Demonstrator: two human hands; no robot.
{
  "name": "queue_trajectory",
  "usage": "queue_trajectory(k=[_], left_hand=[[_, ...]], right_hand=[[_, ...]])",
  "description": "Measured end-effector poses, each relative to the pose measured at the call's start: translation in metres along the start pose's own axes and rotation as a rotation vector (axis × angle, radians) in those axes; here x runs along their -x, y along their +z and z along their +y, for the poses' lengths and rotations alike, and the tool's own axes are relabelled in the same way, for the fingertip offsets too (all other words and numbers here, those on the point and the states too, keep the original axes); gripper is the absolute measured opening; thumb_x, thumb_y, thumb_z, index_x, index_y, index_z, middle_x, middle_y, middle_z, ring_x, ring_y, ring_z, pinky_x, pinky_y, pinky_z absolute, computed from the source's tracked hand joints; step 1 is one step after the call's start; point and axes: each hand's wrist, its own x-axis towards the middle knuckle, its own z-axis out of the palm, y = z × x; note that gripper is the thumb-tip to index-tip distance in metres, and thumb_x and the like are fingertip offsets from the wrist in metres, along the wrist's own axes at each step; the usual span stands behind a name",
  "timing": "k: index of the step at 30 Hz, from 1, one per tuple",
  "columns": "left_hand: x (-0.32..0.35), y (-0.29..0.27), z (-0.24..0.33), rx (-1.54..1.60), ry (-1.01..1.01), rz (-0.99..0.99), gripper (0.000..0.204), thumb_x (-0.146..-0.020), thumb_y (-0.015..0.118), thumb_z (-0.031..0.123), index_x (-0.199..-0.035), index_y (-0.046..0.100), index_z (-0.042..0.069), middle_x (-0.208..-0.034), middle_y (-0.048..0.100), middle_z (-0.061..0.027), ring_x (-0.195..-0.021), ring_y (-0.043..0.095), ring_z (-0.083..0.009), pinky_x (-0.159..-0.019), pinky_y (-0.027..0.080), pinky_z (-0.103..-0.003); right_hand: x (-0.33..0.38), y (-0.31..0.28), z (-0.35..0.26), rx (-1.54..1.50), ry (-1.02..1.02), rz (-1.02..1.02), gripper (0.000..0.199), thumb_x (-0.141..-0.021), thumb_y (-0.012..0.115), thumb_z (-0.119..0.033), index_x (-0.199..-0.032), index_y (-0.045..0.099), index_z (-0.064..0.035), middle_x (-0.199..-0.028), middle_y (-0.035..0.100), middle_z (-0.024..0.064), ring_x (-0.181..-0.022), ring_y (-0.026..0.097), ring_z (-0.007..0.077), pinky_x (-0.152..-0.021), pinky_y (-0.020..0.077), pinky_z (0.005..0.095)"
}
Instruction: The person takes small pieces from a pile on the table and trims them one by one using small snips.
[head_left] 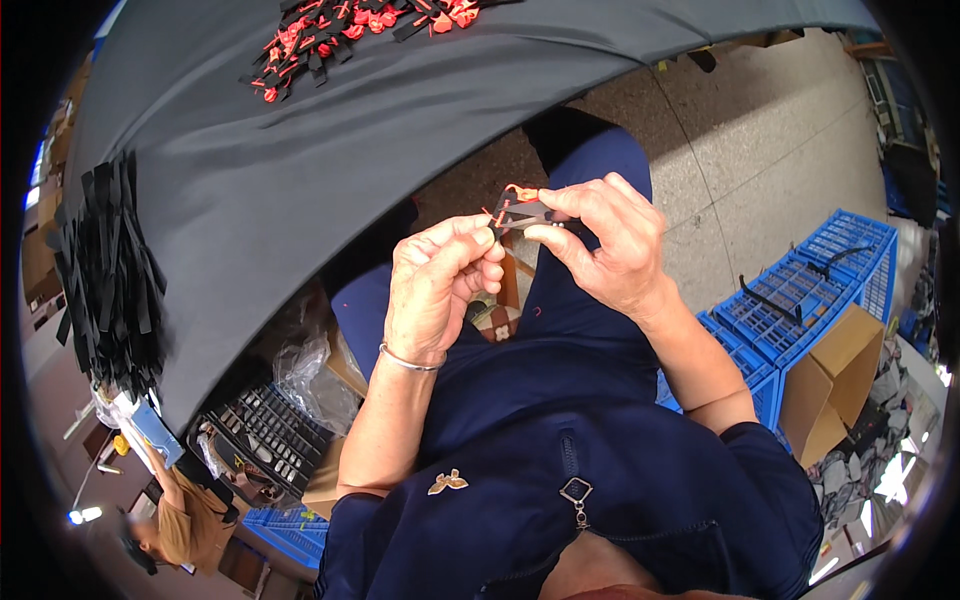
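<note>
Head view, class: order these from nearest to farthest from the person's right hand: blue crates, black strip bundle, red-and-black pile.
From the right hand:
1. Blue crates, on the floor to its right.
2. Red-and-black pile, up on the grey table, top.
3. Black strip bundle, table's far left edge.

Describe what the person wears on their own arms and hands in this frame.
Both forearms are bare, with no gloves. The left hand has a thin silver bangle at the wrist. The right hand wears nothing visible. Short dark navy sleeves end near the elbows.
</note>
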Motion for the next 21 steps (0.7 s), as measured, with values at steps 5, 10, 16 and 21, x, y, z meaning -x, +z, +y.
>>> queue_trajectory(k=[5,10,16,21], left_hand=[[-0.004,-0.001,-0.003,-0.005,-0.023,-0.045,0.017,-0.086,0.058,0.007,-0.097,0.063,-0.006,-0.075,0.063,-0.0065,-0.061,0.058,-0.0097,-0.056,0.05,-0.022],[-0.001,0.01,-0.004,-0.098,0.018,0.036,0.018,-0.087,0.059,0.009,-0.098,0.063,-0.005,-0.075,0.063,-0.0059,-0.061,0.059,-0.0091,-0.057,0.051,-0.021],[-0.001,0.007,-0.005,-0.106,0.03,0.046,0.02,-0.087,0.06,0.011,-0.098,0.063,-0.005,-0.075,0.063,-0.0058,-0.061,0.059,-0.0089,-0.057,0.051,-0.021],[-0.002,0.007,-0.006,-0.101,0.022,0.052,0.02,-0.087,0.06,0.011,-0.099,0.062,-0.006,-0.075,0.063,-0.0059,-0.061,0.059,-0.0089,-0.057,0.051,-0.021]], right_hand=[[0.002,0.005,-0.001,-0.317,0.234,-0.093,0.023,-0.072,0.075,-0.013,-0.089,0.064,-0.003,-0.074,0.063,0.0039,-0.064,0.057,0.0115,-0.056,0.043,0.0235],[0.016,0.016,0.006,-1.003,0.683,-0.131,0.019,-0.078,0.073,-0.012,-0.088,0.063,0.0005,-0.078,0.065,0.0017,-0.07,0.055,0.0041,-0.062,0.0468,0.0211],[0.009,0.001,0.002,-0.265,0.211,-0.05,0.027,-0.072,0.076,-0.012,-0.091,0.063,0.001,-0.076,0.063,0.0063,-0.065,0.055,0.0121,-0.057,0.0431,0.0237],[0.007,-0.003,0.002,-0.147,0.144,-0.007,0.029,-0.067,0.078,-0.013,-0.09,0.064,0.0001,-0.068,0.061,0.0067,-0.059,0.054,0.0162,-0.054,0.0421,0.0265]])
